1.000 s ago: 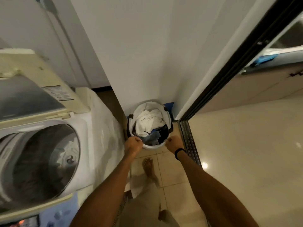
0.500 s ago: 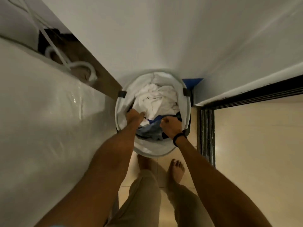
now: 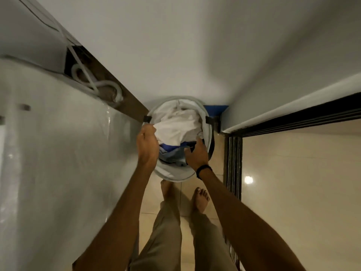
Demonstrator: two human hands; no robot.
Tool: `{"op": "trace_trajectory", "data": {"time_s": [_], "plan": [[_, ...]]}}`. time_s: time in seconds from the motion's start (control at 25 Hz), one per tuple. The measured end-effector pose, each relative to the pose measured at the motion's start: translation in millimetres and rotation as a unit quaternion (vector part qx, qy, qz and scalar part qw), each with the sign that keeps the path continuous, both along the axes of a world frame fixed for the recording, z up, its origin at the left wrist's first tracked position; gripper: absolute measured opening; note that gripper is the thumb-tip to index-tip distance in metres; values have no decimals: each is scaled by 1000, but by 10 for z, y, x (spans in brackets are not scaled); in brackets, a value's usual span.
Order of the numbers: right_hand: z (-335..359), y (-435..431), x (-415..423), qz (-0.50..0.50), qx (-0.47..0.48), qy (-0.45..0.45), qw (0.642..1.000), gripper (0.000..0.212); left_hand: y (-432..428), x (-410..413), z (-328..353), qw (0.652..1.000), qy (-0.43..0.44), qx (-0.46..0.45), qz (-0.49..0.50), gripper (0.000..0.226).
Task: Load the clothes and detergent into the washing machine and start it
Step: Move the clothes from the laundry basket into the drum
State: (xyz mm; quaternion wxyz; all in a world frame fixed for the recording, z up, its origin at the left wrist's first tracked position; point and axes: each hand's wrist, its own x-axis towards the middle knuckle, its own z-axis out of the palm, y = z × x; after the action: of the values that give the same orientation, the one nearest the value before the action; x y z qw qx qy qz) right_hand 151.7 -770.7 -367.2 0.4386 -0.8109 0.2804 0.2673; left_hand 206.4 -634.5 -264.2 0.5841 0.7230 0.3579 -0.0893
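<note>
White cloth (image 3: 175, 128) tops the pile in the laundry basket (image 3: 175, 178). The basket stands on the floor (image 3: 293, 192) in the corner, back rim at the wall (image 3: 175, 45), left rim just beside the washing machine (image 3: 58, 153). Only the machine's side panel shows, its opening is out of view, and I see no detergent.

Left hand (image 3: 147, 145) is curled on the edge of the white cloth at the basket's left rim (I can't tell if the rim fabric is caught in the same grip). Right hand (image 3: 196, 153) lies over the right side of the pile with fingers stretched. Its thumb is apart on a grey-blue garment (image 3: 172, 157), and it holds nothing I can make out.

Risks, as I judge them:
- A one-handed lift likely brings the white piece alone.
- It could also drag the blue garment (image 3: 170, 147) under it halfway out and drop it on the floor.
- If the rim is in the grip, the soft basket comes up too and tips.
- Small items swung left too low could hit the machine's side, or slip into the gap by the wall where the hose (image 3: 105, 85) lies.

Room is tight. The machine is close on the left, the wall is ahead, and the door track (image 3: 233, 163) is close on the right. Bare feet (image 3: 199, 198) stand just at the basket's near rim. The free path is straight up, then left over the machine's top edge. Open floor lies only to the right, past the track.
</note>
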Motion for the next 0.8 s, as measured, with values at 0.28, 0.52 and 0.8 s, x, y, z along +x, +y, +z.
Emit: {"op": "trace_trajectory", "data": {"time_s": [0.28,0.52,0.8], "plan": [[1968,67,379,192,-112,-121,967,47,177,-364,2963,961,-145,-237,-5,17],[3592,426,377,1,220,-152,964,27,921,-544,4218,976,-219,15,3,10],[5718,1531,56,-47,590,-85,802,29,1648,-1289,4402,937,-210,108,-257,82]]}}
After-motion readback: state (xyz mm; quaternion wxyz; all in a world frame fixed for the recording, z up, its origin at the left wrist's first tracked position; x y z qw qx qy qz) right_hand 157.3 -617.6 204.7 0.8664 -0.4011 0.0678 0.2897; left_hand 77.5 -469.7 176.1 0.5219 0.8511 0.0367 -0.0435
